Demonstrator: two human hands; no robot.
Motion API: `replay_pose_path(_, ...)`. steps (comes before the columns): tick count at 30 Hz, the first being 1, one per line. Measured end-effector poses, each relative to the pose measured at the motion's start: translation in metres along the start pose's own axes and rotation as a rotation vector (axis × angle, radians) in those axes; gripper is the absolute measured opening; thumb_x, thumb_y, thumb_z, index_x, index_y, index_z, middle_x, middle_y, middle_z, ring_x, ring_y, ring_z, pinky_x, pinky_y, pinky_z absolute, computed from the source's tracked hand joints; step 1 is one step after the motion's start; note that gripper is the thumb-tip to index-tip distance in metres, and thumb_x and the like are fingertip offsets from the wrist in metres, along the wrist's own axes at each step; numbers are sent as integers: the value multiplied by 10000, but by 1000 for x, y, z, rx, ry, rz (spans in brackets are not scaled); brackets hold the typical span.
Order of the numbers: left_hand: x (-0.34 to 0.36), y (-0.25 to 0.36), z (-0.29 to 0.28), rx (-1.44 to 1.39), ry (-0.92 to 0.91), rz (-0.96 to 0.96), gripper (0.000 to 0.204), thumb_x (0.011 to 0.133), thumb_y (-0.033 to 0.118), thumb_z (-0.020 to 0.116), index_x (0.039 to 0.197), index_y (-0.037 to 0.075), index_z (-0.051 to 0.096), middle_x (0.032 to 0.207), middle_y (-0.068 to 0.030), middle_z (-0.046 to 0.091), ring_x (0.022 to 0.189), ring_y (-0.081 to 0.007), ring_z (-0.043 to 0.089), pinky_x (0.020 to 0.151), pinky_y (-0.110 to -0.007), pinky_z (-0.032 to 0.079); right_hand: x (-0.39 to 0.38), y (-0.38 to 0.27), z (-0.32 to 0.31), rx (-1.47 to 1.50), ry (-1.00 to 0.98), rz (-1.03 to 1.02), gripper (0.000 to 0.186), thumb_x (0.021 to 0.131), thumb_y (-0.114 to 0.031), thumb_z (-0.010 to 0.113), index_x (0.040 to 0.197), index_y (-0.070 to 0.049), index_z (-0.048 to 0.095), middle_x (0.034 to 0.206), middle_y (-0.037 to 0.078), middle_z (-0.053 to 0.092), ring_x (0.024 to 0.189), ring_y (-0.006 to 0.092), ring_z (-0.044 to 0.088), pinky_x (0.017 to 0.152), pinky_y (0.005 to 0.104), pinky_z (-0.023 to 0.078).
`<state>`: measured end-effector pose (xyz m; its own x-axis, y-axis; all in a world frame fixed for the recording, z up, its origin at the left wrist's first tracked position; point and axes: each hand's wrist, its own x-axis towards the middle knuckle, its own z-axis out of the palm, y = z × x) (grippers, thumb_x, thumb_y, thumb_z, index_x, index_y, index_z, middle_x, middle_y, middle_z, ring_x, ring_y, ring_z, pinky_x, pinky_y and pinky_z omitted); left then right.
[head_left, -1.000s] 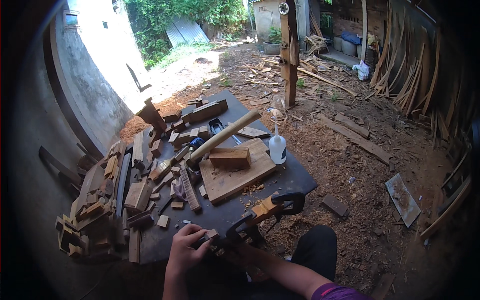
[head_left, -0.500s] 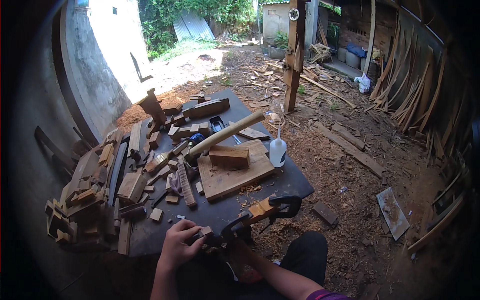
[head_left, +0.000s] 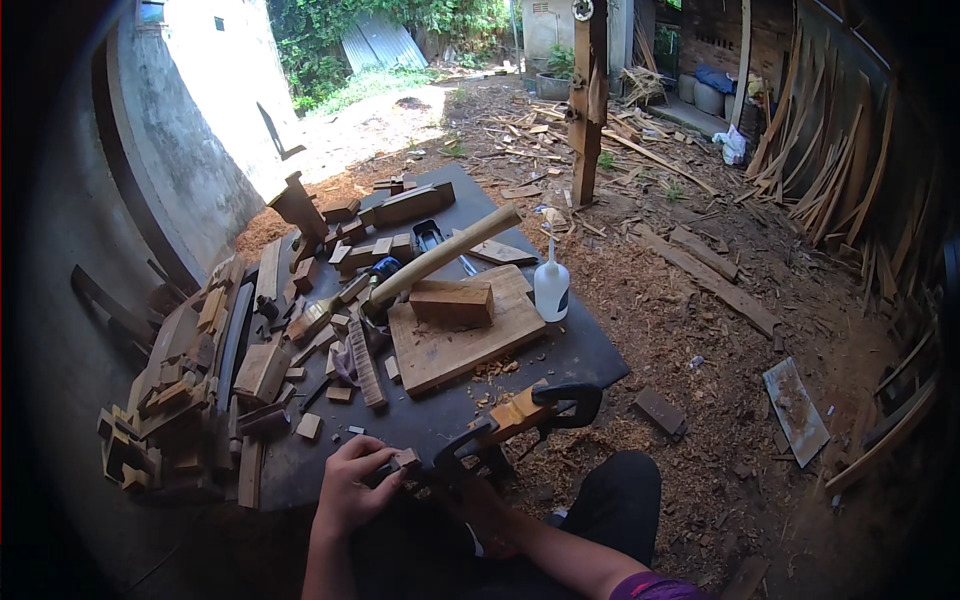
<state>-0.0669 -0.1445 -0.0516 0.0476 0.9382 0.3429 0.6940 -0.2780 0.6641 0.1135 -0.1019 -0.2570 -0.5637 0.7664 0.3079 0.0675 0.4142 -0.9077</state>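
Observation:
Near the table's front edge, my left hand [head_left: 355,480] has its fingers closed on a small wooden block [head_left: 405,459]. My right hand [head_left: 478,505] is low and shadowed under a black clamp [head_left: 578,398], its fingers hidden. Two clamps grip a yellowish wooden piece [head_left: 515,410] at the edge, just right of the block. Behind them, a wooden board [head_left: 450,350] bears a brown block [head_left: 450,302], with a long pale wooden handle [head_left: 450,250] slanting behind it. A white squeeze bottle [head_left: 551,292] stands at its right.
The dark table [head_left: 590,362] holds several offcuts [head_left: 262,370] and tools piled on its left. A wall [head_left: 180,130] rises at left, a wooden post [head_left: 585,140] stands behind the table, and strips [head_left: 850,170] lean at right. Chips and planks [head_left: 705,280] cover the ground.
The whole view has shifted slightly as the head moved. Both hands stay in much the same place, my left still on the small block.

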Motion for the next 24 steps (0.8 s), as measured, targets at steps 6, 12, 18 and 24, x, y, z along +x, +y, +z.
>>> replay_pose_path(6,1,3,1,-27,14,-26,291,752,94,839,1015,-11,776,923,-109,676,862,-229,687,787,-317,531,3,-3,-11,-180,-121,10,539,980,-300,590,1497,-195,481,1248,205,681,1016,411,705,813,526,582)
replay_pose_path(12,-3,-9,-2,-13,24,-17,284,760,94,835,1019,-6,778,921,-102,672,855,-220,685,776,-312,529,14,-26,-27,-271,-340,180,603,927,-238,640,1507,-263,472,1336,210,633,976,408,714,820,525,584)
replay_pose_path(18,1,-4,-1,-37,-10,-59,332,729,101,838,1045,27,772,958,-115,678,900,-283,682,831,-362,536,17,-14,-44,-482,-261,-152,565,912,-245,672,1444,-142,512,1310,215,619,1137,386,663,940,500,548)
replay_pose_path(24,-2,-10,-3,-26,-35,-39,334,732,123,833,1050,43,767,978,-102,676,896,-285,676,814,-373,543,23,5,-44,-401,-389,-203,521,938,-281,648,1408,-95,521,1285,234,609,1204,399,617,989,513,512)
